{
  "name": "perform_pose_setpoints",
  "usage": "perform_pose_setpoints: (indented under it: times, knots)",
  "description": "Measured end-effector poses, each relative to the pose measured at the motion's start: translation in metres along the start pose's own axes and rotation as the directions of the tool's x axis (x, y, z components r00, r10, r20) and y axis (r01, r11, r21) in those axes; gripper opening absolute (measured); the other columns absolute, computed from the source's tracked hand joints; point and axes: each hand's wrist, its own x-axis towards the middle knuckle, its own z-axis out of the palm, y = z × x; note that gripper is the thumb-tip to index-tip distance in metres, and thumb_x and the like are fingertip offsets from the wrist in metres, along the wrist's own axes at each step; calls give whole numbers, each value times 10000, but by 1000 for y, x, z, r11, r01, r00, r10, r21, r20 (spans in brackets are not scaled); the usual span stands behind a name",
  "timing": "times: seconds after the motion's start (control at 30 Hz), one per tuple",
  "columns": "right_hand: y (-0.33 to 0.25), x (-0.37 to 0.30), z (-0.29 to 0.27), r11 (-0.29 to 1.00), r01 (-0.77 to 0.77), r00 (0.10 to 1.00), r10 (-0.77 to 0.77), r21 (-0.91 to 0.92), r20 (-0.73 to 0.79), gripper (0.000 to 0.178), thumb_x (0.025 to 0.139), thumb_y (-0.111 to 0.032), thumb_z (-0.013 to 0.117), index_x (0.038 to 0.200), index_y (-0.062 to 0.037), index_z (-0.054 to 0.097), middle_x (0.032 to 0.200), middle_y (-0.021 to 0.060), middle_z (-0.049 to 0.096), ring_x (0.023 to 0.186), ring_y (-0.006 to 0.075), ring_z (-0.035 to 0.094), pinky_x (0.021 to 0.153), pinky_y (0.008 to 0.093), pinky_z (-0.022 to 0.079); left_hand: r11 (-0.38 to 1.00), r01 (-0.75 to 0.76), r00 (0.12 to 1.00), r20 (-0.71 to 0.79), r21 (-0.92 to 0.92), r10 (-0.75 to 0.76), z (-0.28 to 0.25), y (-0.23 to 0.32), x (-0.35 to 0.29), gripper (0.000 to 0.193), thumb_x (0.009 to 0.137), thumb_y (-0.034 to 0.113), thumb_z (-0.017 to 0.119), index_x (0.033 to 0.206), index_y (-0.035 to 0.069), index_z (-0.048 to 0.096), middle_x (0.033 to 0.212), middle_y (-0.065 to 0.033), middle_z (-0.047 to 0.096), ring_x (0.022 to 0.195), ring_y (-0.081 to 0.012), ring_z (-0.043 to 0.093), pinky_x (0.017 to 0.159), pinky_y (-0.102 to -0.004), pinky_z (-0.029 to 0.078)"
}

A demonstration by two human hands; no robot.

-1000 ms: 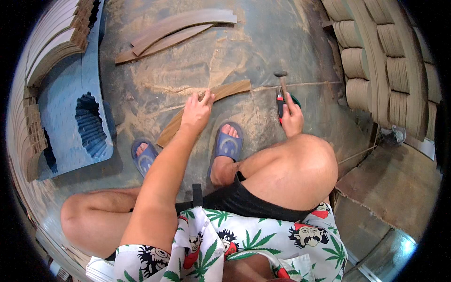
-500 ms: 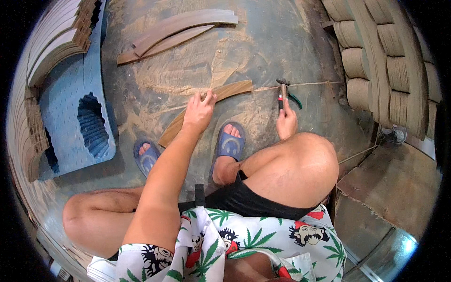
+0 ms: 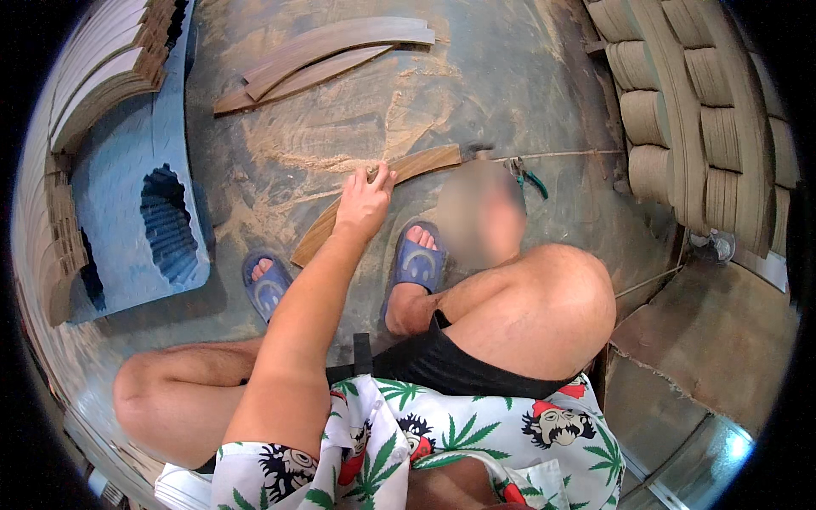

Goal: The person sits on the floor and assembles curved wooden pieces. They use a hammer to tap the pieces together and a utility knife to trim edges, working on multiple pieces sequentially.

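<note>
My left hand (image 3: 364,202) is over the middle of a curved wooden slat (image 3: 422,161) on the floor, its fingers bent and drawn together at the wood. Whatever they pinch is too small to make out. My right hand (image 3: 503,228) is partly covered by a blurred patch, near the slat's right end. Above that patch shows the dark head of a hammer (image 3: 482,155), whose handle is hidden. Pliers with green grips (image 3: 534,182) lie on the floor just right of the hand.
More curved wooden slats (image 3: 340,59) lie on the dusty floor ahead. At left, a blue plastic stand (image 3: 127,195) with a ragged hole holds stacked curved pieces (image 3: 106,76). Bundled brown stacks (image 3: 650,119) rise at right, above a flat brown sheet (image 3: 705,327). My sandalled feet (image 3: 416,255) flank the slat's near end.
My right hand has swung left with the hammer, toward the slat's right end, uncovering more of the pliers. The left hand stays at the same spot on the slat.
</note>
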Motion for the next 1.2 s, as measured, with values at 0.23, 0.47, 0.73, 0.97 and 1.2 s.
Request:
perform_pose_setpoints:
  times: [0.23,0.47,0.73,0.97,1.2]
  knots:
    - [-29,-11,-8,999,49,998,-49,10,-46,444,1098,-247,638,1525,-135,674,1069,160,806,927,368,734,843,496,586,1000,-3,1000,-5,4,3,4,0,-2,544,1002,128,593,1544,114,630,1621,-82,548,1223,-339,595,1023,-439,523]
    - [17,-2,3,978,131,975,-157,-163,-155,449,1093,-245,657,1530,-141,673,1035,137,809,860,319,738,771,460,596,1000,-14,1000,23,-8,14,1,4,3,585,969,106,614,1553,123,631,1623,-71,539,1201,-329,594,1024,-423,529]
    - [5,28,-40,250,-538,816,393,805,423,425,1112,-241,679,1510,-93,680,978,41,770,784,139,696,653,314,566,1000,-12,999,-34,4,12,5,0,0,575,957,102,630,1532,119,645,1603,-73,550,1199,-324,597,1018,-423,533]
    - [46,33,5,547,-562,823,439,620,359,454,1077,-271,743,1478,-62,701,789,22,714,585,90,579,513,280,466,1000,-6,1000,-8,26,6,0,-1,-3,575,967,106,617,1541,124,641,1580,-69,552,1152,-313,598,979,-424,529]
    - [72,18,12,784,-329,944,253,527,212,439,1066,-292,763,1483,-159,725,774,9,704,577,87,560,505,285,455,1000,-6,1000,7,31,6,3,-1,-3,577,981,115,605,1557,126,628,1597,-74,546,1165,-312,588,998,-412,517]
